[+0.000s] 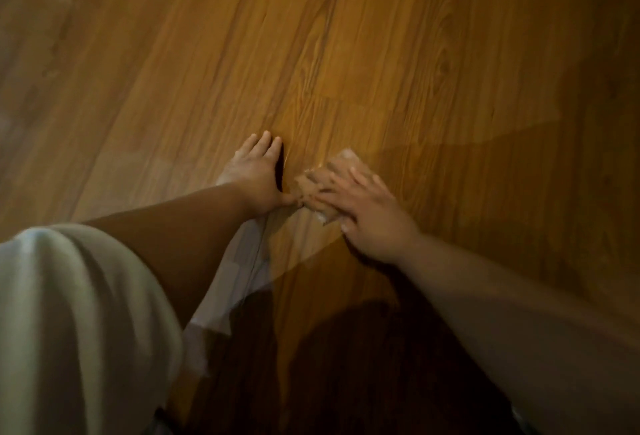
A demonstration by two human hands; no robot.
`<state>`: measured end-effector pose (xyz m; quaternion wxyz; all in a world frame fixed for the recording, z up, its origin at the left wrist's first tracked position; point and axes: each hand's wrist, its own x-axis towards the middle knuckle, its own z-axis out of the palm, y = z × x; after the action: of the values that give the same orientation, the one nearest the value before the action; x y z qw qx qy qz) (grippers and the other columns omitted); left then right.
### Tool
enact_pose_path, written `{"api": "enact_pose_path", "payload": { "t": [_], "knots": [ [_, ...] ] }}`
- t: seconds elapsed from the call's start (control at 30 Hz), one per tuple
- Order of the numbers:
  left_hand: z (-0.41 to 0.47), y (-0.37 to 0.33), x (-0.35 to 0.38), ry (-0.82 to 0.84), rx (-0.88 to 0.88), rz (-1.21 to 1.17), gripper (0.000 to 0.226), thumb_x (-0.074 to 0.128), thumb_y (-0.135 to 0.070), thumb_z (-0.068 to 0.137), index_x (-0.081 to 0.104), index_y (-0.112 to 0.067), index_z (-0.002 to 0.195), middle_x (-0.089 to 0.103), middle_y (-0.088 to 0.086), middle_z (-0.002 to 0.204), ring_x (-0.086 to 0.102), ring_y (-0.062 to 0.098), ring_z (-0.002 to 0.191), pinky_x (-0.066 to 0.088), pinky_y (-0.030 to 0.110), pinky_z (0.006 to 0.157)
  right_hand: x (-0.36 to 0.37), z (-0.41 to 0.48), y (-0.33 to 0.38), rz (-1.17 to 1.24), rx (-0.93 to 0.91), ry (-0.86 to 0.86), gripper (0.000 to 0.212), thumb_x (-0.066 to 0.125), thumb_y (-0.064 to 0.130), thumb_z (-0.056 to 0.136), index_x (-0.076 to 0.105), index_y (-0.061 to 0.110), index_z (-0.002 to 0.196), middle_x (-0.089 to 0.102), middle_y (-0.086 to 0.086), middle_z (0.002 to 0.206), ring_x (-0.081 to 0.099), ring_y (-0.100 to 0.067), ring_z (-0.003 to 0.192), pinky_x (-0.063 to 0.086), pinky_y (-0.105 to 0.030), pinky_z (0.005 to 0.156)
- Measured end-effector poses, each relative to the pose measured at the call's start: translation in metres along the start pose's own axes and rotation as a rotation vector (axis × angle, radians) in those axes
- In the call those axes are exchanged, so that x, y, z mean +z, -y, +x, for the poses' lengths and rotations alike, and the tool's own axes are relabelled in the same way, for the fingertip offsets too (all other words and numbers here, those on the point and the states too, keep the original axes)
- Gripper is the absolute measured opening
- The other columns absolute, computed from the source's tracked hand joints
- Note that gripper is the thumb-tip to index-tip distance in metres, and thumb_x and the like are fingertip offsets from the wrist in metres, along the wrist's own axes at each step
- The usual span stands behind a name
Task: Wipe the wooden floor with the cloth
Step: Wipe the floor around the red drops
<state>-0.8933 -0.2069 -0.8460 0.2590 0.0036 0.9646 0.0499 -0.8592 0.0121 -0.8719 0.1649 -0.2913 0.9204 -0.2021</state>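
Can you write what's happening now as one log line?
step: wiping | right hand: pressing cloth on floor | left hand: flat on floor

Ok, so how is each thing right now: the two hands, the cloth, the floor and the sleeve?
wooden floor: glossy planks; wet or dry, cannot tell.
cloth: bunched small, lying on the floor under the right hand's fingers.
left hand: flat on the floor, fingers straight, holding nothing.
right hand: fingers straight, pressing on the cloth; blurred.
sleeve: pale, bunched on the left upper arm.
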Motion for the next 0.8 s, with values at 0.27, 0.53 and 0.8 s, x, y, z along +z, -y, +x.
{"api": "enact_pose_path", "payload": {
  "t": [0.27, 0.53, 0.8],
  "knots": [
    [0.008, -0.009, 0.010, 0.085, 0.013, -0.025, 0.125, 0.070, -0.068, 0.066, -0.006, -0.021, 0.153, -0.017, 0.003, 0.159, -0.011, 0.022, 0.147, 0.016, 0.040, 0.117, -0.081, 0.039, -0.120, 0.089, 0.823, -0.202, 0.053, 0.032, 0.027, 0.102, 0.018, 0.028, 0.153, 0.007, -0.009, 0.161, -0.001, -0.028, 0.147, -0.002, -0.039, 0.119],
    [0.002, 0.006, 0.026, -0.111, 0.062, -0.091, 0.117, 0.047, -0.084, 0.068, 0.003, -0.018, 0.153, -0.008, -0.003, 0.161, -0.006, 0.011, 0.147, -0.001, 0.029, 0.117, -0.033, 0.119, -0.012, 0.023, 0.132, -0.014, 0.051, 0.038, 0.023, 0.096, 0.037, 0.041, 0.143, 0.018, 0.003, 0.159, 0.005, -0.024, 0.147, -0.001, -0.041, 0.117],
    [0.004, 0.015, 0.030, -0.214, 0.042, -0.045, 0.093, 0.026, -0.074, 0.077, 0.014, -0.022, 0.153, 0.003, -0.004, 0.161, 0.009, 0.015, 0.146, 0.013, 0.034, 0.118, -0.067, 0.182, -0.060, 0.091, 0.585, -0.138, 0.051, 0.037, 0.030, 0.097, 0.030, 0.041, 0.146, 0.005, 0.001, 0.161, -0.004, -0.023, 0.148, -0.003, -0.042, 0.119]
  ]
}}
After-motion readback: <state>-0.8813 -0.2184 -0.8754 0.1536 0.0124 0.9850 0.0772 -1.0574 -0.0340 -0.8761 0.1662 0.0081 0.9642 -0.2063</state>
